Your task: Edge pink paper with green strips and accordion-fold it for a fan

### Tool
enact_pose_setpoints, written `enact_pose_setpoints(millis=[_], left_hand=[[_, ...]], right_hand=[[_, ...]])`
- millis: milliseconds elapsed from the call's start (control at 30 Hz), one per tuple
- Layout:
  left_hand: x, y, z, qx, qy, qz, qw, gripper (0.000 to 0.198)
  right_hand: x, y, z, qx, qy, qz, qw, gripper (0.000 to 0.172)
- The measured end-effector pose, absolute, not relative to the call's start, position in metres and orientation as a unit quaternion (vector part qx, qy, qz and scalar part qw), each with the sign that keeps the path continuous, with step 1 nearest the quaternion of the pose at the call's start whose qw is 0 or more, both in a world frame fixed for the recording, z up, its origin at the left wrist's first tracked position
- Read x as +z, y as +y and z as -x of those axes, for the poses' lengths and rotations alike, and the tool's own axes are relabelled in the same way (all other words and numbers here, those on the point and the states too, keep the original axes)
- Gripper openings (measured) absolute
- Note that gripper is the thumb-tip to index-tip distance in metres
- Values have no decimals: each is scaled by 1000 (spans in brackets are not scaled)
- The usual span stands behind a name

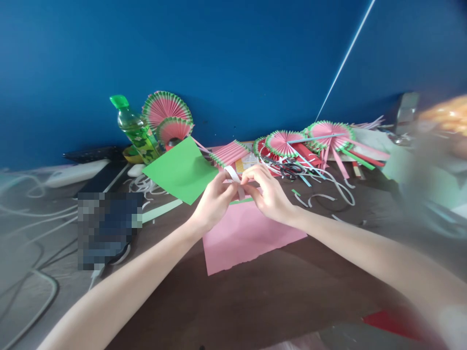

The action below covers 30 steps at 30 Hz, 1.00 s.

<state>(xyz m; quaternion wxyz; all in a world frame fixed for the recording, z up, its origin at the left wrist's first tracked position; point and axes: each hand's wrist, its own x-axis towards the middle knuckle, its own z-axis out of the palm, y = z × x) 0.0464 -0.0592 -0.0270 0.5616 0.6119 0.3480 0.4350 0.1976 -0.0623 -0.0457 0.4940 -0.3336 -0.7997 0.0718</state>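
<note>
My left hand (214, 200) and my right hand (267, 192) meet above the table, both pinching a narrow white paper strip (233, 175) between thumbs and fingers. A green paper sheet (180, 170) sticks up beside the left hand, touching its fingers. Beneath both hands lies a pink paper sheet (248, 236) with a thin green strip (241, 200) at its top edge. A folded pink pleated piece (229, 152) lies just beyond the hands.
Pink-and-green pleated paper fans (166, 114) lean on the blue wall, more fans (328, 135) at right with scissors (290, 168) and loose strips. A green bottle (136, 130) stands left. Cables (32, 243) and a blurred-out object (107, 228) lie at left.
</note>
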Motion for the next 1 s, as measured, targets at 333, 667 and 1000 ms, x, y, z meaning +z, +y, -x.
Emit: enact_pose_setpoints(millis=[333,667,1000], left_hand=[[-27,-58,-43,423,349,-638,540,21],[-32,-58,-41,414,370,-678,482,21],[-35,-56,-39,402,356,-693,481,13]], right_hand=[[-42,-62,-197,125,-766,355,521,2],[-34,-60,-197,189,-758,364,507,6],[-38,-62,-198,162,-791,355,471,13]])
